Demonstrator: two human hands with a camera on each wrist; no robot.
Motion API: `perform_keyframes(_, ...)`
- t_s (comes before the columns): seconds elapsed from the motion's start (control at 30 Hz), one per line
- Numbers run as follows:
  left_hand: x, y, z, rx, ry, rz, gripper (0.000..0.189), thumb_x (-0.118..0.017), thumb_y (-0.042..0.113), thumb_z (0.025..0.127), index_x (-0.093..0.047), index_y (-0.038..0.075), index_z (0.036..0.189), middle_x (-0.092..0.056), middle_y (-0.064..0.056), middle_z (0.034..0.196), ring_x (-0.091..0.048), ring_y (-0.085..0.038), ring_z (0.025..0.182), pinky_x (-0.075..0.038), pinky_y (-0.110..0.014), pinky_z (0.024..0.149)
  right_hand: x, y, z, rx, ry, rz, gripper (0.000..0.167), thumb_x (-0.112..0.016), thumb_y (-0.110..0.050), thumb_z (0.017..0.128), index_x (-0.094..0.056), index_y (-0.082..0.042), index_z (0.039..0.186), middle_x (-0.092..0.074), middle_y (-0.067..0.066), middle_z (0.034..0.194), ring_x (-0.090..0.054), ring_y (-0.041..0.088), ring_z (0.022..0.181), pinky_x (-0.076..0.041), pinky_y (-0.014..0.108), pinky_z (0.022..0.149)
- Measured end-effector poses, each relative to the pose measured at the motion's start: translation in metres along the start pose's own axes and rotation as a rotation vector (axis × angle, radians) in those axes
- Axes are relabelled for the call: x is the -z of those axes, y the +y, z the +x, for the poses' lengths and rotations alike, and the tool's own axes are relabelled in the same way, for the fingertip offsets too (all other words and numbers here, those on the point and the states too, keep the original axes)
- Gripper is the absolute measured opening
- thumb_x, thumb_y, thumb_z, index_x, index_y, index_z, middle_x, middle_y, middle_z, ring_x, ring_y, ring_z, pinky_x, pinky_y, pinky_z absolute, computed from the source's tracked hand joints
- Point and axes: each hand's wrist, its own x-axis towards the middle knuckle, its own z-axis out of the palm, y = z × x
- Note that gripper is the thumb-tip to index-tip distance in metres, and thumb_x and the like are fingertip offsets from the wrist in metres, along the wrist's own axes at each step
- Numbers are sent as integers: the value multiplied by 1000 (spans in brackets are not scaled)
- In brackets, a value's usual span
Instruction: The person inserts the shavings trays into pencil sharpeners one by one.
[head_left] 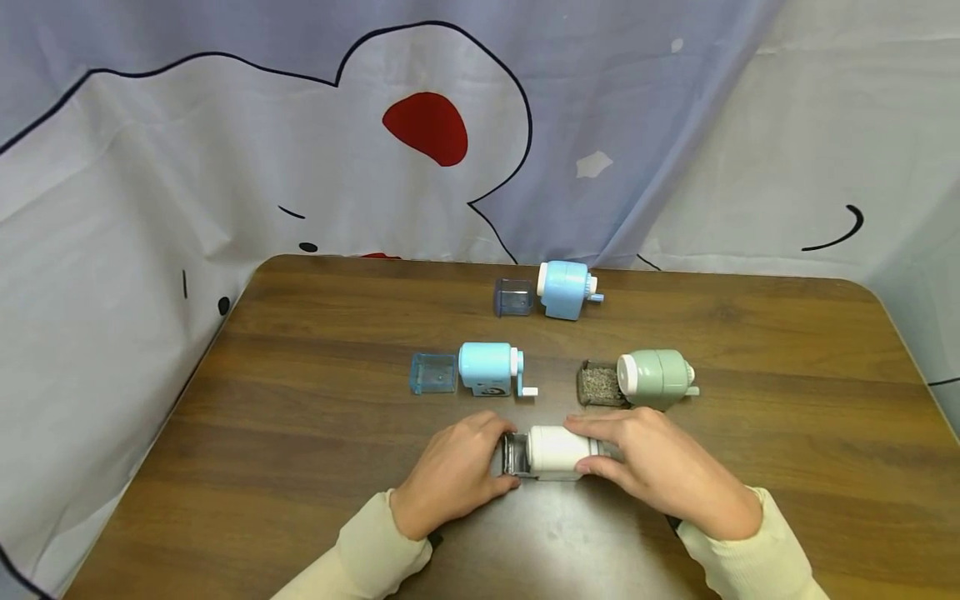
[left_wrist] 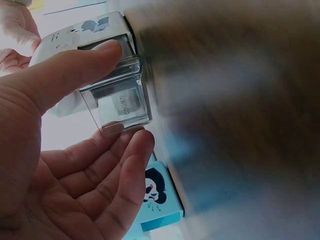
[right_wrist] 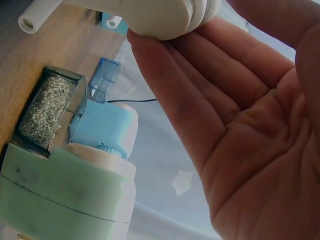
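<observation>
A white crank pencil sharpener (head_left: 552, 450) stands near the middle of the table with its clear shavings drawer (head_left: 515, 456) out at the left end. My left hand (head_left: 459, 467) pinches the drawer, thumb on the near side and fingers on the far side. In the left wrist view, pale printing shows through the drawer (left_wrist: 122, 102). My right hand (head_left: 648, 458) holds the sharpener's body near its crank end, between thumb and fingers. The white crank handle (right_wrist: 34, 19) shows in the right wrist view.
Behind are a light-blue sharpener (head_left: 486, 367) with its drawer (head_left: 433, 373) out, a green sharpener (head_left: 656, 375) with its drawer (head_left: 600, 385) full of shavings, and another blue sharpener (head_left: 564, 289) with its drawer (head_left: 513, 297) beside it. A printed curtain (head_left: 300, 150) hangs along the table's back edge.
</observation>
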Motion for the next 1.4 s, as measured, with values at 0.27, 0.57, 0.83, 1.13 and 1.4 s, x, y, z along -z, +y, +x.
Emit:
perform_keyframes(0.27, -3, 2, 2, 6, -8, 7, 52, -92, 31, 72, -69, 7, 111, -68, 1, 102, -61, -9, 84, -53, -27, 69, 0, -1, -1, -14, 4, -13, 39, -78, -22, 89, -71, -3, 123, -71, 6, 121, -67, 24, 112, -54, 42, 91)
perform_keyframes(0.57, -3, 5, 4, 27, -37, -17, 51, -92, 28, 72, -69, 6, 112, -68, 0, 103, -61, -8, 85, -54, -28, 71, -2, -1, -1, -4, 15, -3, 39, -78, -21, 88, -72, -2, 121, -72, 7, 120, -68, 24, 110, -54, 43, 90)
perform_keyframes(0.83, -3, 6, 6, 25, -29, -14, 51, -93, 28, 72, -69, 7, 112, -68, 1, 104, -62, -10, 87, -54, -29, 71, -1, 0, 0, 12, 25, -10, 38, -79, -20, 87, -72, -3, 120, -72, 7, 119, -69, 24, 109, -55, 43, 89)
perform_keyframes(1.13, -2, 7, 7, 23, -45, -19, 53, -93, 30, 71, -70, 6, 112, -68, 0, 103, -62, -8, 85, -54, -27, 71, -2, 0, 0, 11, 23, 0, 38, -79, -21, 87, -73, -3, 120, -72, 6, 119, -69, 24, 109, -55, 43, 89)
perform_keyframes(1.4, -3, 7, 10, 7, -35, -14, 54, -95, 30, 69, -71, 5, 110, -68, 0, 98, -61, -7, 78, -53, -26, 67, -1, 1, 0, 16, 31, -4, 38, -79, -21, 87, -73, -3, 120, -72, 6, 118, -69, 24, 107, -56, 43, 87)
